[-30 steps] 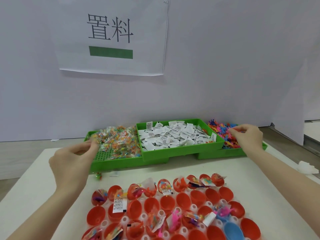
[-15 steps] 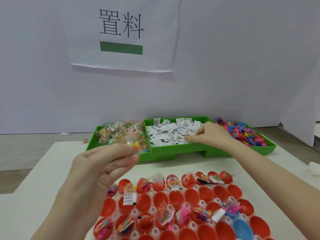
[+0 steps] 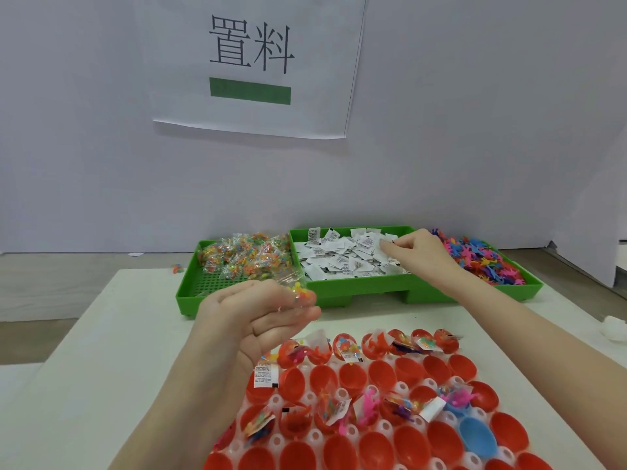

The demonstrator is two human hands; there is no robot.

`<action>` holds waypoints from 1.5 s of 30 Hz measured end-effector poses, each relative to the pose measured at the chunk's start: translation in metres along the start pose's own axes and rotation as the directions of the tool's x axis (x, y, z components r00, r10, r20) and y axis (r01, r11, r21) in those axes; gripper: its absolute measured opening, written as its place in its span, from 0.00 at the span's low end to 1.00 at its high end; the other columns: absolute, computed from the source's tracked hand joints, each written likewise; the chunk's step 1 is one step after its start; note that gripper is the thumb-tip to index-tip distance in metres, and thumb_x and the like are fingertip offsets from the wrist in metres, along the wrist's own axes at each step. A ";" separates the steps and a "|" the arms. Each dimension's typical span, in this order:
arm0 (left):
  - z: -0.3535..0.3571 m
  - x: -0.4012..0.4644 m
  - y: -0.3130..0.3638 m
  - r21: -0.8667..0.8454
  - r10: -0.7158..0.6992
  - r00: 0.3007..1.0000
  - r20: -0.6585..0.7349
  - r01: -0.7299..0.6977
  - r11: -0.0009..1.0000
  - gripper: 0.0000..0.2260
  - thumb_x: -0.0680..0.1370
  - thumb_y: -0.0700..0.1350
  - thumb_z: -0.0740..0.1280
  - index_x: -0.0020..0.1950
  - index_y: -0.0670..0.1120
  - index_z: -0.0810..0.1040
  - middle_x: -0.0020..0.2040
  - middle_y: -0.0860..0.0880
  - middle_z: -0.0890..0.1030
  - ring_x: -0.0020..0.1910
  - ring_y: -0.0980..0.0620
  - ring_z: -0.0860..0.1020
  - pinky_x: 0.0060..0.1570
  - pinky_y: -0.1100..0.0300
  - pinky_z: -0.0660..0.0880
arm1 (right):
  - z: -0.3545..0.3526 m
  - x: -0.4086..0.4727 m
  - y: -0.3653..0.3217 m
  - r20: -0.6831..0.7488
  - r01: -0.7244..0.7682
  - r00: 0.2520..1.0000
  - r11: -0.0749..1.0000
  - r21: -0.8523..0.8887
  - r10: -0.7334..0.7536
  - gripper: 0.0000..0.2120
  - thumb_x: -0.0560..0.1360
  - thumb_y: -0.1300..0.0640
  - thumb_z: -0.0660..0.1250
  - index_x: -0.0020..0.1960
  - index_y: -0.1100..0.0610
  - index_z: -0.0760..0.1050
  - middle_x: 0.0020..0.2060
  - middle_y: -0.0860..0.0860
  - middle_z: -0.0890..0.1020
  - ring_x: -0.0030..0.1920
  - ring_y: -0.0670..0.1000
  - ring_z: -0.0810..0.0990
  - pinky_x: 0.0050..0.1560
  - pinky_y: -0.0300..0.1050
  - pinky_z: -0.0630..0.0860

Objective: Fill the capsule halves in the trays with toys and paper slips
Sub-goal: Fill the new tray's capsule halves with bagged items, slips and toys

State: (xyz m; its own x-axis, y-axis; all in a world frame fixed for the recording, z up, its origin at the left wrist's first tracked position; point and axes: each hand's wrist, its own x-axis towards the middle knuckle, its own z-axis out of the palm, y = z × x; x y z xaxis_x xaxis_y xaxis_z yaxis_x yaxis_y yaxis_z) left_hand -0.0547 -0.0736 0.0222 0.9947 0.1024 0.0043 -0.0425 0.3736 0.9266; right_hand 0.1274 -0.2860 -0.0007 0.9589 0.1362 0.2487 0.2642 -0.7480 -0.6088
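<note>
Left hand (image 3: 258,317) hangs at centre-left of the frame, above the white table (image 3: 101,351), fingers curled and pinching a small clear bag of coloured beads (image 3: 295,290) just in front of the left green tray (image 3: 190,290); that tray holds a heap of the same bead bags (image 3: 244,256) toward its far end; right hand (image 3: 417,252) reaches into the raised middle green tray (image 3: 356,286), fingertips curled down among the white paper slips (image 3: 339,259), though whether a slip is actually pinched I cannot tell; to the right of the frame the third green tray (image 3: 532,290) carries a pile of bright little plastic figures (image 3: 481,262); along the bottom sits the clear capsule tray (image 3: 315,435) packed with red capsule halves (image 3: 353,374), plus one blue half (image 3: 478,437) at lower right; the far row and several in the middle already hold toys and slips, others are bare; a printed sign (image 3: 251,62) with a green bar hangs on the wall at top centre.
</note>
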 end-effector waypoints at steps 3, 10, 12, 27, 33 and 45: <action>0.003 -0.001 -0.002 -0.003 -0.025 0.999 0.038 0.025 1.000 0.06 0.55 0.37 0.67 0.29 0.36 0.76 0.38 0.36 0.83 0.35 0.44 0.83 0.30 0.63 0.78 | 0.001 -0.003 0.001 -0.178 0.025 0.983 0.991 -0.133 -0.048 0.19 0.72 0.45 0.67 0.35 0.61 0.81 0.18 0.45 0.67 0.21 0.45 0.62 0.31 0.39 0.67; 0.008 0.000 -0.005 0.043 -0.035 0.998 0.045 0.033 0.999 0.16 0.53 0.37 0.72 0.37 0.32 0.76 0.35 0.36 0.83 0.31 0.45 0.83 0.28 0.63 0.78 | -0.005 -0.005 0.000 -0.233 -0.024 0.972 0.999 -0.024 0.018 0.12 0.64 0.49 0.76 0.33 0.52 0.73 0.27 0.42 0.71 0.30 0.43 0.68 0.37 0.42 0.68; 0.009 0.000 -0.005 0.064 -0.051 0.998 0.048 0.048 0.997 0.13 0.59 0.35 0.73 0.40 0.32 0.75 0.35 0.37 0.83 0.31 0.46 0.83 0.29 0.63 0.79 | -0.007 -0.006 0.000 -0.214 -0.023 0.977 0.999 -0.027 0.017 0.13 0.62 0.48 0.77 0.33 0.53 0.76 0.24 0.43 0.70 0.26 0.43 0.65 0.33 0.41 0.66; 0.017 -0.004 -0.009 0.134 -0.052 0.998 0.031 0.047 0.990 0.04 0.74 0.39 0.67 0.42 0.40 0.79 0.36 0.43 0.84 0.31 0.50 0.83 0.34 0.64 0.79 | -0.020 -0.024 -0.032 0.071 -0.067 0.996 0.933 0.354 0.045 0.20 0.74 0.58 0.67 0.27 0.59 0.65 0.18 0.44 0.59 0.20 0.43 0.55 0.26 0.33 0.58; 0.024 -0.006 -0.012 0.175 0.059 0.998 0.017 -0.062 0.983 0.03 0.75 0.40 0.66 0.45 0.45 0.80 0.33 0.45 0.83 0.29 0.54 0.80 0.35 0.64 0.79 | -0.050 -0.097 -0.077 0.240 0.064 0.937 0.803 0.592 -0.252 0.15 0.60 0.50 0.76 0.22 0.52 0.74 0.20 0.42 0.63 0.22 0.43 0.58 0.25 0.31 0.57; 0.043 -0.026 -0.008 0.339 0.249 0.925 0.287 -0.341 0.877 0.05 0.72 0.51 0.71 0.40 0.51 0.83 0.34 0.51 0.83 0.33 0.55 0.82 0.37 0.66 0.78 | -0.056 -0.145 -0.089 0.112 0.153 0.972 0.917 0.368 -0.207 0.14 0.50 0.41 0.73 0.24 0.51 0.77 0.15 0.46 0.65 0.19 0.42 0.60 0.23 0.30 0.59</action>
State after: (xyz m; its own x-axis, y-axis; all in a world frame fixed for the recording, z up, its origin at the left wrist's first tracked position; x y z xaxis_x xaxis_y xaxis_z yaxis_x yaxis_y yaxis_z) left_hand -0.0760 -0.1194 0.0307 0.9365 -0.0764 0.3423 -0.3447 -0.0203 0.9385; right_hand -0.0412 -0.2756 0.0599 0.8888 0.3604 0.2832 0.4270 -0.4264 -0.7974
